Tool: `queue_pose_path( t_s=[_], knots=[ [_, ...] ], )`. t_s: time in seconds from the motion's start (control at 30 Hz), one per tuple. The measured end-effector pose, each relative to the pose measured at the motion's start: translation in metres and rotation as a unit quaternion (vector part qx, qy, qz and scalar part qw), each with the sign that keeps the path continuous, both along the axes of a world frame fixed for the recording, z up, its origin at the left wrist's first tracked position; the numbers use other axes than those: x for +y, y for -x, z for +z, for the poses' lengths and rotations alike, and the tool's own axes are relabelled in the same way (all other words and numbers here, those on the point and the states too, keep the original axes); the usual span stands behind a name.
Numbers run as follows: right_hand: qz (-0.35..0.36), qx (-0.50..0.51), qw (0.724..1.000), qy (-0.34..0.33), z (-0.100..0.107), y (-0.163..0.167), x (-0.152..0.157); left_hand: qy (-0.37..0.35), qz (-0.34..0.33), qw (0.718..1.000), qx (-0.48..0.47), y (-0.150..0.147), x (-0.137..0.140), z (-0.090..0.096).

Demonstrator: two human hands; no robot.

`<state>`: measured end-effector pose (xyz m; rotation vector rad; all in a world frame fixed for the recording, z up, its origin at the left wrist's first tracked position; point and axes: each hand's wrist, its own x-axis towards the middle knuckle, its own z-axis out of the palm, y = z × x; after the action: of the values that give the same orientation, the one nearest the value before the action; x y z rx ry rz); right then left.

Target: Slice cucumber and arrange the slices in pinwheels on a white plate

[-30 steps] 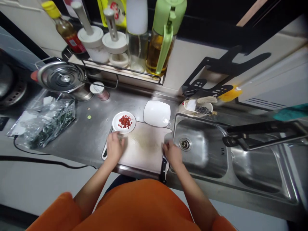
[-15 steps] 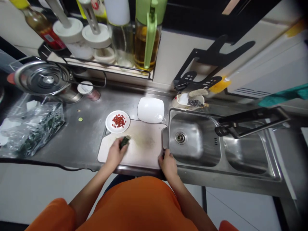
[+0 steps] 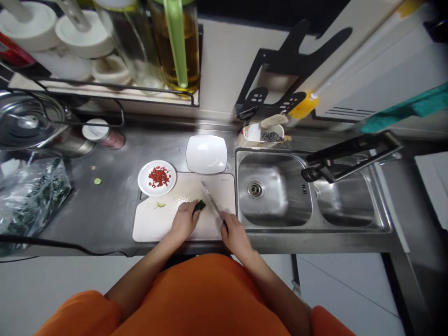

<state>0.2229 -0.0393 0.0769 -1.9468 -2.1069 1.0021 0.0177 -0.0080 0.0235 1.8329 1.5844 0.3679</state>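
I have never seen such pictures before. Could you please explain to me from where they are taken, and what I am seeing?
Of course. There is no robot here: you see a person's two bare hands. One camera, worn on the person's head, takes every picture, looking forward and down; that is why the orange top appears at the bottom.

The left hand holds a dark green piece on a cutting board. The right hand grips a knife.

At the board's far left corner is a round plate with small red pieces. Behind the board is a white dish; to the right is a metal sink.
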Motion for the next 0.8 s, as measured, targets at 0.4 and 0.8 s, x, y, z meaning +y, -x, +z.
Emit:
queue_pose_path(
  t_s=[0.4,0.8],
  knots=[
    [0.070,-0.088,0.989,0.091,0.009,0.018,0.020,-0.110,0.009,0.992,-0.053,-0.004,-0.004,-0.016],
    [0.135,-0.198,0.963,0.127,0.008,0.040,0.040,-0.198,-0.007,0.978,-0.068,-0.005,-0.014,-0.023]
  ],
)
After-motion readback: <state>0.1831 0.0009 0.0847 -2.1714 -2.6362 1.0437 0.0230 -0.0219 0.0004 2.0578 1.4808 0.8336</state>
